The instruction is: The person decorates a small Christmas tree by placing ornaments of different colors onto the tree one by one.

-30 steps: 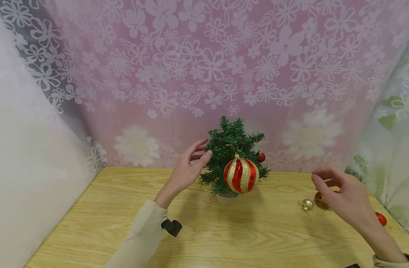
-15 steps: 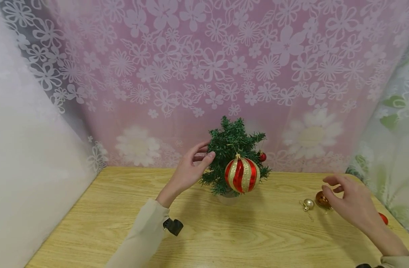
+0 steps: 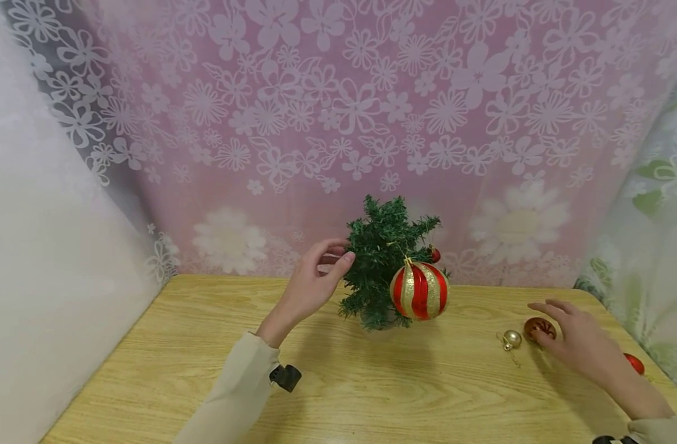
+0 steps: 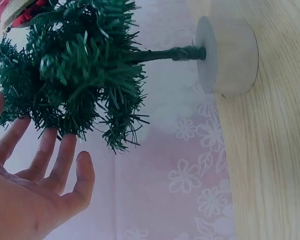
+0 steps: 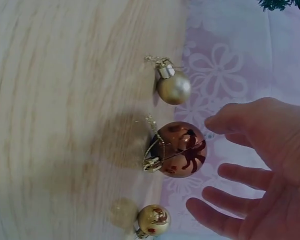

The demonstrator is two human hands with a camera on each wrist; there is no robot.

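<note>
A small green Christmas tree (image 3: 374,246) stands on a pale round base (image 4: 235,57). From its front right hangs a large red-and-gold striped bauble (image 3: 420,291). Relaxed fingers of my left hand (image 3: 311,280) rest at the tree's left branches, with the thumb in front. My right hand (image 3: 585,345) hovers over a brown bauble (image 5: 182,150) with a gold cord, fingers spread around it and not closed. The thumb tip comes right up to the bauble's side in the right wrist view. Beside it lies a plain gold bauble (image 3: 513,338) with its cord trailing.
A red bauble (image 3: 634,364) lies by the right forearm. A patterned gold bauble (image 5: 154,220) shows beyond the brown one in the right wrist view. A little red bauble (image 3: 435,254) hangs on the tree's right. A floral curtain (image 3: 338,123) borders the wooden table (image 3: 216,345) behind.
My right hand has lowered and spread over the brown bauble. The tree has turned slightly, carrying the striped bauble to the right. The left hand stays at the branches.
</note>
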